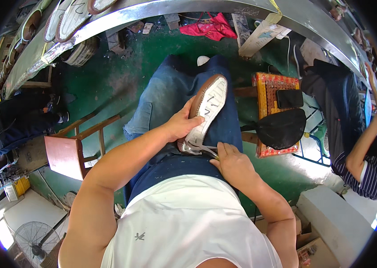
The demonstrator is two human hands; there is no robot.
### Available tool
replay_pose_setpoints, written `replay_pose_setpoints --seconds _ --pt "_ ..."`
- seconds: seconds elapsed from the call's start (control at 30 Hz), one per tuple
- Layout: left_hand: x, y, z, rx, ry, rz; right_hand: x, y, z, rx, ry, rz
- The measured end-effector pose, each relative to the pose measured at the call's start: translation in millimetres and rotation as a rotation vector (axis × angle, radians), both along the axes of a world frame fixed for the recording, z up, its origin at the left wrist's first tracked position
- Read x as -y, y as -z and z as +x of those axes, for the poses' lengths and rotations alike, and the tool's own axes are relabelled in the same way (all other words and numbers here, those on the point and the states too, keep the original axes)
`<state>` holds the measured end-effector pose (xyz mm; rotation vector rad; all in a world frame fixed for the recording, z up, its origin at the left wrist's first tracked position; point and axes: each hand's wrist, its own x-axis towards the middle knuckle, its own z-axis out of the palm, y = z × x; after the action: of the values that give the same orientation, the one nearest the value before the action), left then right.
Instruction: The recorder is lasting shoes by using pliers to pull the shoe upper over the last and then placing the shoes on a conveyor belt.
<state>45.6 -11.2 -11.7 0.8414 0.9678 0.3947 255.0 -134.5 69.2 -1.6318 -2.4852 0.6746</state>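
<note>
A brown shoe (208, 105) lies sole-up across my lap, its pale, unfinished underside marked with dark strokes and its heel end toward me. My left hand (182, 123) is closed around its middle, with the thumb pressed on the underside. My right hand (233, 163) is closed on a pair of metal pliers (204, 148) with a bit of yellow at the handle. The jaws of the pliers meet the heel edge of the shoe. My right fingers hide most of the handles.
A metal-edged bench (166, 11) curves across the far side, with several similar shoes (73, 20) at its left. On my left stands a wooden stool (65, 156). A beaded seat (271, 89) holds a phone (290, 98) and a black bag (281, 128). People sit on both sides.
</note>
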Motion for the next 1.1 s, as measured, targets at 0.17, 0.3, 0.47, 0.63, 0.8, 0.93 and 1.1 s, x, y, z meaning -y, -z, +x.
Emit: replay_pose_setpoints --seconds 0.17,0.3,0.47,0.63,0.8,0.93,1.1 --pt "7 7 -2 -0.099 0.035 0.202 7 -1 10 0.060 -0.027 -0.186" --pt "32 26 -13 -0.177 0.158 0.530 3 5 21 0.046 0.034 -0.320" --pt "53 7 -35 -0.170 0.299 0.399 -17 -9 48 -0.183 0.018 -0.618" --pt "47 -1 -26 -0.295 0.248 0.459 -23 -10 14 -0.421 0.372 -0.429" --pt "29 1 -49 -0.148 0.247 0.383 -37 29 22 -0.426 0.228 -0.457" --pt "12 -47 -73 0.423 -0.032 -0.095 -23 54 44 -0.666 0.466 -0.510" --pt "-87 -151 -58 0.507 -0.114 0.124 -38 74 41 -0.738 0.585 -0.678"
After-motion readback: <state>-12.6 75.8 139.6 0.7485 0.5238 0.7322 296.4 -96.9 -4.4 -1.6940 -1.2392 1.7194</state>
